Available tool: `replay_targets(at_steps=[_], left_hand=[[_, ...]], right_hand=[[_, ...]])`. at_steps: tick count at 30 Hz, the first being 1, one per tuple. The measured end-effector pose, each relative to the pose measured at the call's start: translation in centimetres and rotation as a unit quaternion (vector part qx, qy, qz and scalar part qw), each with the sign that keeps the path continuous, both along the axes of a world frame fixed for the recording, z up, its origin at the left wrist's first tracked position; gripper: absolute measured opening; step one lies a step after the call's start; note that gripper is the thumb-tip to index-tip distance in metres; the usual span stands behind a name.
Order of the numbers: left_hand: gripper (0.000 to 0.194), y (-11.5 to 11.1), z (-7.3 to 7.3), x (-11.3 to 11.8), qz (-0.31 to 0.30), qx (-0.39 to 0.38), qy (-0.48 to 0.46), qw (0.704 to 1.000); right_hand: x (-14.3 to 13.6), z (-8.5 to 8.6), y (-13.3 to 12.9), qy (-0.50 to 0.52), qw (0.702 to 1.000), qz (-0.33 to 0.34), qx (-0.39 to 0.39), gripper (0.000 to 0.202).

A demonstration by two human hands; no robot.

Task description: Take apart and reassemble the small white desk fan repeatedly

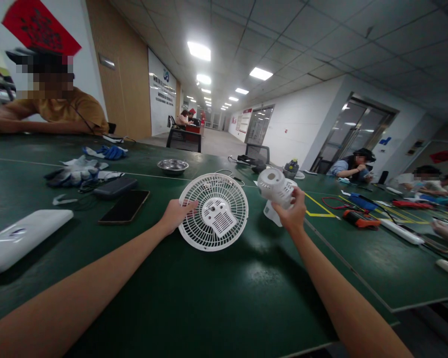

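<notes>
My left hand (175,216) is closed on the left rim of a round white fan grille (227,201), thumb over its face. The grille is tilted up toward me, and a solid vented plate sits at its centre. In my right hand (293,211) is a white fan motor housing (274,185), gripped at its right side. Its rounded end, with a greyish disc, points up and toward me. Below it a white base part (272,214) shows, partly hidden by the housing and my fingers. A thin white cable (226,171) lies behind the grille.
A metal bowl (172,166) stands behind the grille. To the left lie a phone (125,208), a dark case (115,187), work gloves (76,171) and a long white device (26,238). An orange multimeter (360,219) lies right. Other people sit around the green table (194,298).
</notes>
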State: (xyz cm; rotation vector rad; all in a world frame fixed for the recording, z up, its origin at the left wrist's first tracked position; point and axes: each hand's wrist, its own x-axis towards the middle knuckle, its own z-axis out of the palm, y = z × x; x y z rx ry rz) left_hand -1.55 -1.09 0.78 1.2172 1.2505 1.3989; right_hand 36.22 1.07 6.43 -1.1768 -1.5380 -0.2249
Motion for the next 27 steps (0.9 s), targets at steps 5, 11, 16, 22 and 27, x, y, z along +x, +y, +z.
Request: replay_targets(at_steps=[5,11,16,22,27], left_hand=[[0.027,0.0,-0.1,0.0,-0.002,0.001,-0.014,1.000],[0.027,-0.3,0.4,0.3,0.001,-0.014,-0.021,1.000],[0.029,-0.3,0.3,0.2,0.001,-0.010,-0.008,1.000],[0.029,-0.3,0.3,0.3,0.012,0.004,0.001,1.000],[0.030,-0.5,0.4,0.5,0.015,0.010,-0.010,1.000]], right_hand=[[-3.7,-3.0,0.4,-0.021,0.981,0.061,-0.181,0.067],[-4.4,-6.1,1.7,-0.101,0.959,0.021,-0.264,0.064],[-4.5,-6.8,1.7,-0.173,0.941,-0.062,-0.284,0.067],[-5.6,-4.3,-0.1,-0.127,0.974,0.060,-0.175,0.044],[-8.4,-3.5,-2.8,0.109,0.849,0.334,-0.394,0.036]])
